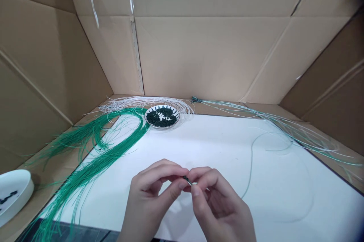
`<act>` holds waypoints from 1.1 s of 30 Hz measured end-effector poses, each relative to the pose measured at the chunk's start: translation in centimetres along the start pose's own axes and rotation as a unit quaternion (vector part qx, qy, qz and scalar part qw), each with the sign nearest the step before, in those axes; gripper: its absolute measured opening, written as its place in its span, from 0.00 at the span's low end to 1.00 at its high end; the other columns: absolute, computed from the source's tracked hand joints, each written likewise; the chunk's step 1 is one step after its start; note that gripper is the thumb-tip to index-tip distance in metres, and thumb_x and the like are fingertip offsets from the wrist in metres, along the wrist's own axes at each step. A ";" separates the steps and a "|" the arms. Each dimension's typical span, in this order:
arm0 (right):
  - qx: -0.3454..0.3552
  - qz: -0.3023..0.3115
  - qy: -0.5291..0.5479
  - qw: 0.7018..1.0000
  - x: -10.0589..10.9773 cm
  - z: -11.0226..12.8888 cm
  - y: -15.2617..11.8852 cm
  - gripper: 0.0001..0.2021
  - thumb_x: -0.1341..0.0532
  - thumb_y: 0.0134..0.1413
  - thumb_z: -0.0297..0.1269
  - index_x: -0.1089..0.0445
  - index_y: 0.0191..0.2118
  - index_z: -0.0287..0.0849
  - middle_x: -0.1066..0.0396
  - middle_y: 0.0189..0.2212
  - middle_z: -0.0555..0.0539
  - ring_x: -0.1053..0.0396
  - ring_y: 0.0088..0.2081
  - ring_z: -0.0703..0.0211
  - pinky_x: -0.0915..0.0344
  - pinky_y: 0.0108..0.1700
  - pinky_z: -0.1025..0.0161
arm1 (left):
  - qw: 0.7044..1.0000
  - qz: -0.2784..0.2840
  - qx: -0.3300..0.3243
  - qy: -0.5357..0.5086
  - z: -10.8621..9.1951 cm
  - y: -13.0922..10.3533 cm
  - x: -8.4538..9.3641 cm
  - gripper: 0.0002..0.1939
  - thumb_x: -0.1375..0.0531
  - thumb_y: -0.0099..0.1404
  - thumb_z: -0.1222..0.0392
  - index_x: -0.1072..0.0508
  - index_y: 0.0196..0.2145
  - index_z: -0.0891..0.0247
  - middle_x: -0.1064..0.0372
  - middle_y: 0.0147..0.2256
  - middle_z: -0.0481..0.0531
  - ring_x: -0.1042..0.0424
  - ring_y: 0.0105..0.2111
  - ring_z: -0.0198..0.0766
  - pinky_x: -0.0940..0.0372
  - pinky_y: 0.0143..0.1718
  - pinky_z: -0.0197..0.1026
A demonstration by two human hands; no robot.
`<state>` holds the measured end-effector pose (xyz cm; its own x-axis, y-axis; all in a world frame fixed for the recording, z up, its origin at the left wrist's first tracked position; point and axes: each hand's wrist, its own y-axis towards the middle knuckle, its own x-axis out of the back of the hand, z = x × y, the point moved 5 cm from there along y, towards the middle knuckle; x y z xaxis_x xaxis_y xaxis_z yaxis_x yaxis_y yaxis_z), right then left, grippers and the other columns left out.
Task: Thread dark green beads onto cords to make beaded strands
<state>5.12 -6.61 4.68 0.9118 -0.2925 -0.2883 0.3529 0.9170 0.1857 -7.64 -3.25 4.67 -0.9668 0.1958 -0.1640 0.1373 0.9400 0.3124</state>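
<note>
Close together near the front of the white board, both my hands are pinched. My left hand holds a small dark green piece between thumb and forefinger. Its exact kind is too small to make out. Against it, the thumb and fingers of my right hand grip the end of a thin pale strand. To the right of that hand, a long thin greenish strand curves over the board. Beyond my hands stands a white dish with dark stripes, holding many tiny dark green pieces.
Bundles of green strands spread over the left side. White strands lie behind the dish. A bunch with dark ends stretches along the back right. At lower left is a white bowl with black bits. Cardboard walls enclose the workspace.
</note>
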 end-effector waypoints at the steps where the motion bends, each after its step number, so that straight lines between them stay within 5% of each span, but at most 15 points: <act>1: -0.009 -0.004 0.015 1.000 0.0 -0.1 0.0 0.09 0.36 0.52 0.29 0.30 0.24 0.46 0.26 0.29 0.54 0.27 0.32 0.65 0.28 0.36 0.74 | 1.000 0.001 -0.015 0.012 -0.1 0.0 -0.1 0.12 0.32 0.60 0.70 0.15 0.35 0.51 0.21 0.31 0.47 0.25 0.29 0.31 0.32 0.28 0.26; 9: -0.057 0.027 0.057 0.996 0.1 -0.4 0.0 0.09 0.30 0.51 0.35 0.28 0.24 0.45 0.26 0.29 0.52 0.26 0.34 0.61 0.27 0.38 0.70 | 0.998 -0.022 -0.052 -0.007 0.0 -0.1 -0.1 0.03 0.30 0.60 0.60 0.15 0.33 0.52 0.21 0.29 0.47 0.26 0.30 0.31 0.32 0.31 0.26; 17: -0.123 0.084 0.109 0.983 0.5 -2.1 0.3 0.14 0.28 0.50 0.46 0.26 0.23 0.44 0.24 0.31 0.50 0.24 0.34 0.61 0.27 0.39 0.71 | 0.991 -0.002 -0.119 0.056 -0.6 -0.2 -0.3 0.17 0.32 0.59 0.73 0.15 0.38 0.50 0.19 0.30 0.47 0.25 0.29 0.35 0.30 0.33 0.32; 21: -0.117 0.084 0.094 0.985 0.5 -1.9 0.3 0.13 0.29 0.52 0.46 0.25 0.26 0.44 0.25 0.32 0.50 0.24 0.33 0.60 0.26 0.39 0.69 | 0.998 -0.028 -0.062 -0.003 0.1 0.1 -0.2 0.10 0.31 0.59 0.69 0.15 0.33 0.53 0.19 0.30 0.49 0.25 0.30 0.36 0.30 0.33 0.32; 26: -0.097 0.056 0.106 0.988 0.5 -1.4 0.2 0.13 0.27 0.51 0.45 0.25 0.24 0.44 0.26 0.31 0.51 0.25 0.32 0.61 0.25 0.38 0.68 | 0.994 0.021 0.044 -0.094 1.7 0.2 -0.3 0.02 0.29 0.59 0.61 0.15 0.33 0.56 0.21 0.30 0.51 0.26 0.28 0.34 0.31 0.28 0.31; 33: -0.001 0.073 0.054 0.996 0.6 0.6 0.3 0.09 0.31 0.57 0.39 0.26 0.27 0.46 0.28 0.28 0.52 0.28 0.31 0.63 0.27 0.37 0.69 | 0.992 0.037 0.044 -0.111 1.8 0.4 -0.3 0.04 0.29 0.60 0.57 0.14 0.33 0.57 0.23 0.29 0.53 0.26 0.27 0.35 0.30 0.27 0.34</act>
<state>5.88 -6.66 5.15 0.9253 -0.1247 -0.3581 0.2173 0.9483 0.2314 -6.88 -2.45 3.13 -0.8832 0.3133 -0.3489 0.2346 0.9394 0.2498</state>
